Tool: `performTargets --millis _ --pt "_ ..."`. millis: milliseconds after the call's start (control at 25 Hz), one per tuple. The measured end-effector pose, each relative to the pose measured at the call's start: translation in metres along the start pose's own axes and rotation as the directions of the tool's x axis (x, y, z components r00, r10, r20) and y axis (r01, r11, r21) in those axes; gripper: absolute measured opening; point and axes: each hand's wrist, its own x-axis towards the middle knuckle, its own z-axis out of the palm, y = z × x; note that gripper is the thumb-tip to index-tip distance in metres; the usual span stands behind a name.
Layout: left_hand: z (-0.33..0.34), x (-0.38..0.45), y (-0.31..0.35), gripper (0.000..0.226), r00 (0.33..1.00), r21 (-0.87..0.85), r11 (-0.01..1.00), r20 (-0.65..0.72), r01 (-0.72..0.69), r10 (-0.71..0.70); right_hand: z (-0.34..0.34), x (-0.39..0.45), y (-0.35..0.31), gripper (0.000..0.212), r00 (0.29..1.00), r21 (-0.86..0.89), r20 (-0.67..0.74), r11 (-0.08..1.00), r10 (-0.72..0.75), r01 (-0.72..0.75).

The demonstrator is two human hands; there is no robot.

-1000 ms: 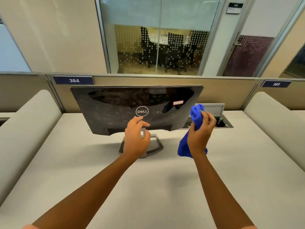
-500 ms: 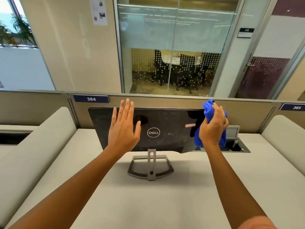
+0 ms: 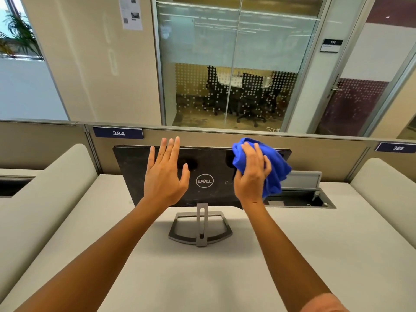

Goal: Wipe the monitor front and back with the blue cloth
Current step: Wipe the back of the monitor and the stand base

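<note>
Monitor (image 3: 209,174) stands toward the far edge of our worktop (image 3: 225,278), its glossy back facing us. Our left hand (image 3: 163,176) hovers flat before the left half of the panel, fingers (image 3: 171,149) spread apart; whether it touches we cannot tell. Our right hand (image 3: 249,176) presses the bunched blue cloth (image 3: 274,172) to the upper right corner, fingers clamped on it. We judge the back is being wiped now; whether the front is done we cannot tell. Readable: "384" on a partition tag (image 3: 118,133), "DELL" on the logo (image 3: 204,181), "385" at right (image 3: 398,148).
</note>
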Motion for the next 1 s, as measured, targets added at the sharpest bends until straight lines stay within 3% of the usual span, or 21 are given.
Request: performTargets --millis 160,280,440,640,760,1000 --pt "0.001 0.000 0.003 0.071 1.000 0.017 1.000 -0.013 0.022 -0.022 0.021 -0.007 -0.040 0.051 0.981 0.009 0.120 0.989 -0.149 0.149" --pt "0.002 0.000 0.004 0.073 1.000 0.068 0.998 -0.003 0.014 -0.014 0.015 0.000 -0.023 0.053 0.957 -0.115 0.165 0.959 -0.240 0.260" --pt "-0.001 0.003 0.001 0.078 1.000 0.069 0.998 0.024 0.006 -0.008 -0.012 0.011 0.030 0.056 0.996 -0.173 0.084 0.984 -0.023 0.037" --pt "-0.005 0.003 -0.001 0.079 0.999 0.000 1.000 0.033 0.006 -0.006 -0.041 0.025 0.079 0.057 0.990 -0.062 0.053 0.990 0.132 -0.129" --pt "-0.005 0.002 -0.001 0.079 0.999 -0.038 0.999 0.037 0.021 -0.019 -0.039 0.022 0.073 0.061 0.989 -0.072 0.049 0.988 0.139 -0.136" --pt "-0.005 0.002 -0.001 0.080 0.999 -0.078 0.996 0.040 0.037 -0.034 -0.012 0.010 0.021 0.060 0.999 -0.207 0.038 0.978 0.000 0.008"
